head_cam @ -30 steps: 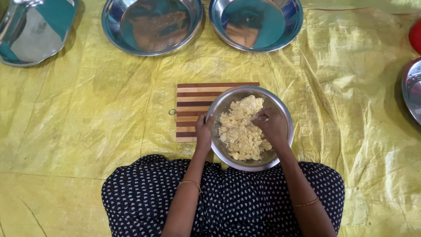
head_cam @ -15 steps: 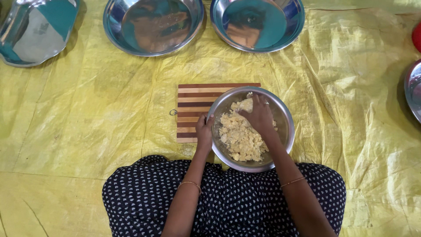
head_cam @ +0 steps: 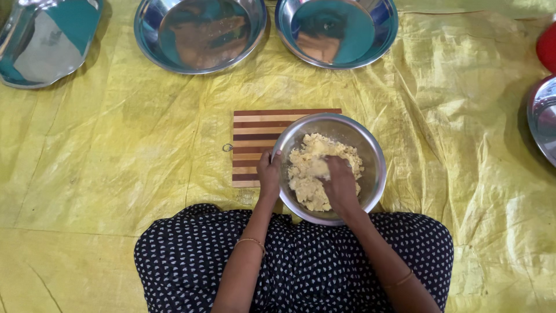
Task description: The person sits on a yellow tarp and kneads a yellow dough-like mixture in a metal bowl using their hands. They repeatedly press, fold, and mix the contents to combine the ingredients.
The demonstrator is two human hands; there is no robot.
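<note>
A steel bowl holding pale yellow crumbly dough rests on a striped wooden board in front of my lap. My left hand grips the bowl's left rim. Inside the bowl, my right hand presses down into the dough with fingers curled around a lump of it. Both wrists wear thin bangles.
A yellow plastic sheet covers the floor. Two round steel plates lie at the far side, another steel vessel at the far left. A steel plate edge and a red object sit at the right.
My right hand has moved from the bowl's far right side toward its middle and closer to me, working the dough. The left hand keeps its hold on the rim.
</note>
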